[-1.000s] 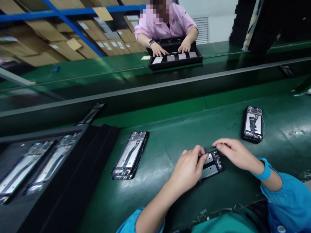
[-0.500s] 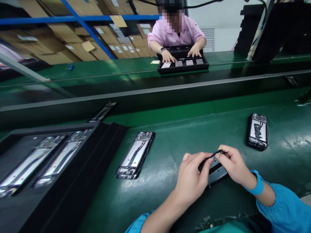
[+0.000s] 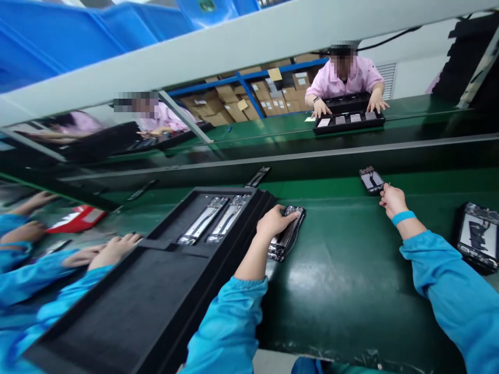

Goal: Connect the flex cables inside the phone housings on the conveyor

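Note:
My right hand reaches far forward and pinches the near end of an opened phone, its pale inside and dark ribbon cable facing up, close to the dark belt strip. My left hand is closed over the side of a small stack of opened phones beside the black tray, covering part of the top one. The hand hides how many of the stacked phones it grips. A thin cable loops along the stack's right side.
The black foam tray holds two opened phones in its far part. Another phone stack lies at right. Co-workers' hands rest left of the tray. Across the belt, a person in pink handles a black case.
My hands have parted. The right has carried the phone forward to the belt side; the left has moved over to the phone stack. The view has turned left.

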A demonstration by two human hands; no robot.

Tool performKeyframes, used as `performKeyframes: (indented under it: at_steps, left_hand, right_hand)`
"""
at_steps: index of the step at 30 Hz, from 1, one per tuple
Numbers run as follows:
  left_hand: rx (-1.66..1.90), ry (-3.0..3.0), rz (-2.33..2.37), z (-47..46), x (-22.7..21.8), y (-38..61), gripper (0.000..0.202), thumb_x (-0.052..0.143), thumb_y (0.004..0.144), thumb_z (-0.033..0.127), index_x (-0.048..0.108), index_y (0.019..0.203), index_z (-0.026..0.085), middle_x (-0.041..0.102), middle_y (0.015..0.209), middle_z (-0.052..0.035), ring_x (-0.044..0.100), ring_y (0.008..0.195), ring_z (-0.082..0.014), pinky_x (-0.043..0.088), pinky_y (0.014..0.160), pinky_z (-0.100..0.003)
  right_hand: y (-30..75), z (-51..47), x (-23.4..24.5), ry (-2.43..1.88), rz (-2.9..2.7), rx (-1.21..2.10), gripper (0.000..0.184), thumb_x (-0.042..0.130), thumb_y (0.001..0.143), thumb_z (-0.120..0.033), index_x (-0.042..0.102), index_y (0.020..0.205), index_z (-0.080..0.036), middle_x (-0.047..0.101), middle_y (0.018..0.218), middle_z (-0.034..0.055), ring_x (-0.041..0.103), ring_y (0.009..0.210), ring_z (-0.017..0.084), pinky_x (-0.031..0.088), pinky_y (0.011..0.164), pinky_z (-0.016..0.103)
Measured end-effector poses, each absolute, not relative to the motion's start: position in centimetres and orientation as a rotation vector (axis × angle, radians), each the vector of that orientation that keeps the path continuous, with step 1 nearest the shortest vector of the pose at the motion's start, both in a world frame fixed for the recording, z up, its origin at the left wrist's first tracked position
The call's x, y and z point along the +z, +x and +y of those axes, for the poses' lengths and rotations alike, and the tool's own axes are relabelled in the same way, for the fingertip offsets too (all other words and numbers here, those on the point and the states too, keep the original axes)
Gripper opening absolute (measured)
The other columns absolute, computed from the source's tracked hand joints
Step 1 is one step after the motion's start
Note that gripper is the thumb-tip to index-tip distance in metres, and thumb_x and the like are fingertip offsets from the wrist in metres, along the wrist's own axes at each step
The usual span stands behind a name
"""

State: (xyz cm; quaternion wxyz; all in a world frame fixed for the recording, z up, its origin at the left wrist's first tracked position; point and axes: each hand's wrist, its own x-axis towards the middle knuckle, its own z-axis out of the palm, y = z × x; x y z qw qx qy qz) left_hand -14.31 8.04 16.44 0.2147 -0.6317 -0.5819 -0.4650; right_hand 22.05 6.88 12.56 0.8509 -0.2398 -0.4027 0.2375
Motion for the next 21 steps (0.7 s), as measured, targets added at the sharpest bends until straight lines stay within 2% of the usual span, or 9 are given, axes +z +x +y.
performKeyframes:
  at_steps: [3,5,7,9,11,15,18,19,21]
  left_hand:
    - [-1.344,-1.798,-1.573,8.8,17.4,-14.5,0.081,0.069,0.072,0.071,0.058,0.132,0.017,0.067,0.114,-0.0106,0.063,0.09,-0.015,0.041,0.075,-0.019]
    - [-1.401,-1.811,-1.494,7.9,17.6,-14.2,0.067,0.069,0.077,0.061,0.062,0.124,0.014,0.068,0.105,-0.0085,0.06,0.082,-0.011,0.037,0.069,-0.017]
    - [-1.451,-1.84,-1.383,5.8,17.4,-13.9,0.05,0.065,0.082,0.054,0.065,0.112,0.013,0.067,0.095,-0.0056,0.055,0.073,-0.0074,0.034,0.065,-0.016]
    - [-1.499,-1.876,-1.249,3.2,16.7,-13.3,0.046,0.061,0.084,0.054,0.064,0.105,0.013,0.065,0.09,-0.0034,0.052,0.07,-0.0051,0.034,0.063,-0.015]
    - [-1.593,-1.901,-1.072,0.8,15.6,-12.1,0.05,0.06,0.083,0.058,0.062,0.107,0.014,0.064,0.091,-0.0024,0.052,0.07,-0.004,0.037,0.064,-0.014]
    - [-1.864,-2.249,-0.732,-0.1,11.6,-8.0,0.07,0.068,0.074,0.054,0.054,0.133,0.02,0.065,0.092,-0.0037,0.058,0.069,-0.0068,0.045,0.061,-0.016]
    - [-1.996,-2.599,-0.904,2.2,7.7,-4.7,0.086,0.067,0.073,0.054,0.039,0.149,0.023,0.061,0.087,-0.0028,0.058,0.061,-0.0085,0.052,0.057,-0.023]
    - [-2.02,-2.662,-0.997,3.0,6.5,-4.0,0.088,0.066,0.075,0.053,0.033,0.152,0.024,0.06,0.087,-0.0022,0.058,0.058,-0.0087,0.052,0.056,-0.025]
    - [-1.894,-2.726,-1.162,4.0,4.4,-3.6,0.088,0.061,0.08,0.054,0.026,0.155,0.027,0.06,0.085,-0.0009,0.059,0.056,-0.01,0.05,0.055,-0.024]
  right_hand:
    - [22.8,8.1,12.8,-0.547,-0.838,0.43,0.033,0.03,0.102,-0.031,0.048,0.122,-0.011,0.057,0.078,-0.0003,0.036,0.042,-0.003,0.04,0.042,0.01]
    - [23.3,8.5,12.3,-0.562,-0.858,0.384,0.04,0.03,0.103,-0.031,0.04,0.138,-0.014,0.063,0.092,0.0023,0.038,0.043,-0.004,0.045,0.045,0.009]
    - [23.7,8.5,11.9,-0.574,-0.901,0.359,0.046,0.031,0.103,-0.032,0.034,0.145,-0.017,0.064,0.102,0.0037,0.04,0.044,-0.005,0.048,0.047,0.009]
    - [23.8,8.1,11.4,-0.592,-0.95,0.344,0.046,0.032,0.101,-0.032,0.039,0.143,-0.016,0.063,0.108,0.0046,0.041,0.046,-0.005,0.048,0.048,0.008]
    - [23.6,7.5,10.7,-0.617,-0.995,0.312,0.044,0.033,0.099,-0.032,0.048,0.138,-0.016,0.063,0.11,0.0039,0.039,0.048,-0.006,0.041,0.046,0.006]
    - [21.8,4.7,6.8,-0.676,-1.202,0.239,0.038,0.05,0.093,-0.039,0.067,0.114,-0.011,0.063,0.099,0.0018,0.037,0.054,-0.006,0.028,0.051,0.003]
    - [20.4,1.9,2.2,-0.958,-1.581,0.026,0.057,0.067,0.083,-0.065,0.072,0.097,-0.01,0.064,0.094,0.0025,0.046,0.069,-0.002,0.023,0.059,0.006]
    - [20.1,1.1,0.8,-1.084,-1.638,-0.061,0.059,0.072,0.078,-0.068,0.072,0.099,-0.013,0.064,0.095,0.0016,0.046,0.072,0.0,0.019,0.06,0.008]
    - [19.8,-0.1,-1.3,-1.286,-1.674,-0.181,0.052,0.077,0.077,-0.063,0.071,0.104,-0.019,0.063,0.097,-0.001,0.048,0.076,0.001,0.014,0.062,0.011]
